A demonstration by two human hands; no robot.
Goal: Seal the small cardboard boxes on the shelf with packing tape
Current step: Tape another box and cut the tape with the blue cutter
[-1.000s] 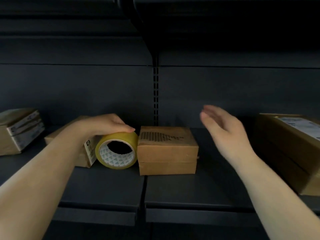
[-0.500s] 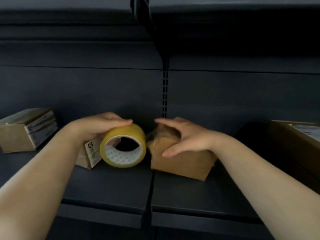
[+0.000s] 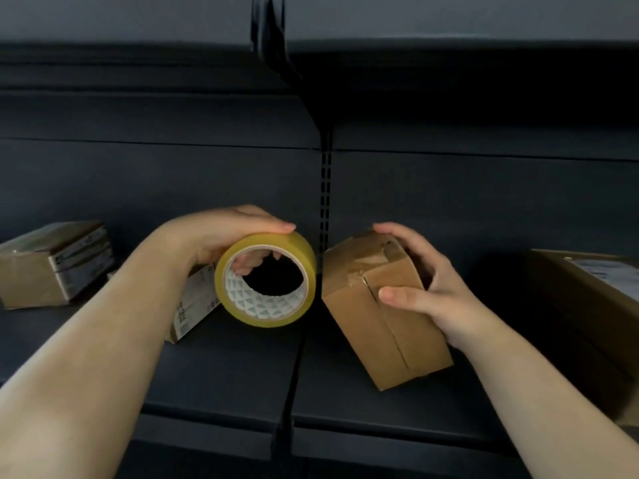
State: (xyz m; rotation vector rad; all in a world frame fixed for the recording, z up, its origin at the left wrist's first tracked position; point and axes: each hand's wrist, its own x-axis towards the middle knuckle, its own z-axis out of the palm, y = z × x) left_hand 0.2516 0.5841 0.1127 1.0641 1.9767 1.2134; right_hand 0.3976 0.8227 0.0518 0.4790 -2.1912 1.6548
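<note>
Hands work at a dark grey metal shelf. The left hand grips a yellow roll of packing tape with a white patterned core, fingers curled through its hole, thumb over the rim. The right hand clasps a small brown cardboard box, tilted on the shelf just right of the roll, old tape across its seam. 2 labelled cardboard boxes lie left; a large carton sits right.
</note>
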